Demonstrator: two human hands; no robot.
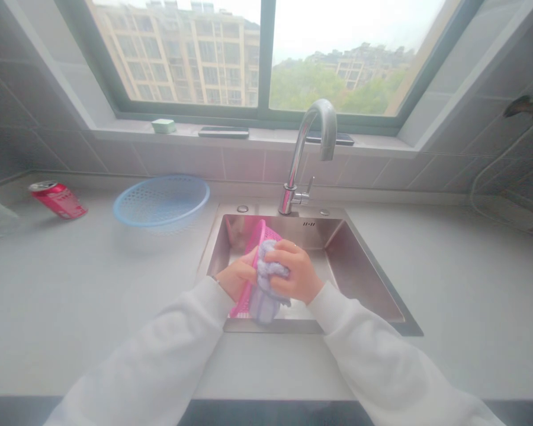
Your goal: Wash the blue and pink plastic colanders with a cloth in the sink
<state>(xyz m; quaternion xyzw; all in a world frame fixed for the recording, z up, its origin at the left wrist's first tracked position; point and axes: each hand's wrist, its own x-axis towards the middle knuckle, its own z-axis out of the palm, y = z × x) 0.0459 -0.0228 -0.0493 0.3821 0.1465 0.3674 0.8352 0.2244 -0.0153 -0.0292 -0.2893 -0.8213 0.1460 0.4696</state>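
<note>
Over the steel sink [364, 269], right hand [295, 272] closes tightly around a bunched lilac terry cloth [269, 284], pressing it onto a pink plastic basket [260, 235]. Left hand [236, 273] wraps the basket's near side, fingers curled, holding it tilted up inside the basin. Work in hand: cloth rubbed against basket, both grips firmly closed, no gap showing. Wrists turn inward and meet at mid-basin; forearms in white sleeves [373, 355] reach in from the near counter edge, elbows wide. Behind the sink, a chrome gooseneck faucet [298, 171]. Left of the sink, on the counter, a blue mesh basket [161, 201], then a red soda can [57, 199] farther out.
</note>
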